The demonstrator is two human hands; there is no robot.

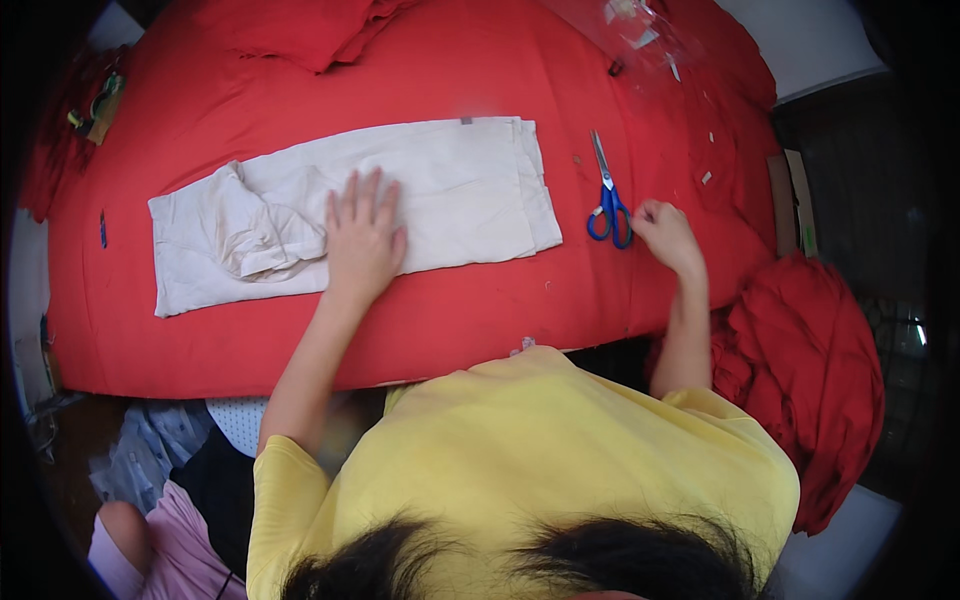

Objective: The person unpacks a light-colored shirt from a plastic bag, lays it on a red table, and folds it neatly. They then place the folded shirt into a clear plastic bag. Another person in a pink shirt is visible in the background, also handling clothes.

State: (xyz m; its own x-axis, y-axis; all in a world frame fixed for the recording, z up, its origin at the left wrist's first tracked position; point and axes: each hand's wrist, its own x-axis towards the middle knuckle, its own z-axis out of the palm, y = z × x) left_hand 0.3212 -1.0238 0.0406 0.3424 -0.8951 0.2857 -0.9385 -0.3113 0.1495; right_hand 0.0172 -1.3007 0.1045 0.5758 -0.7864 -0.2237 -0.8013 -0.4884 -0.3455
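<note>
A folded off-white garment (pixel 450 190), shaped like a pair of trousers, lies lengthwise on the red cloth. Toward its left part, some of its fabric is bunched up in a crumpled heap (pixel 255 225). My left hand (pixel 362 235) rests flat on its middle, fingers spread, beside that heap. Off the garment's right end lies a pair of scissors (pixel 609 205) with blue handles, blades pointing away from me. Close to the handles, my right hand (pixel 664 235) is closed with curled fingers; whatever is in the pinch is too small to make out.
Red cloth (pixel 450 315) covers the broad work surface. More red fabric is heaped at the far edge (pixel 290 35) and hangs at the right (pixel 800 370). A small dark tool (pixel 103 229) lies far left; clear plastic (pixel 640 30) sits far right. Another person's knee (pixel 125 535) shows lower left.
</note>
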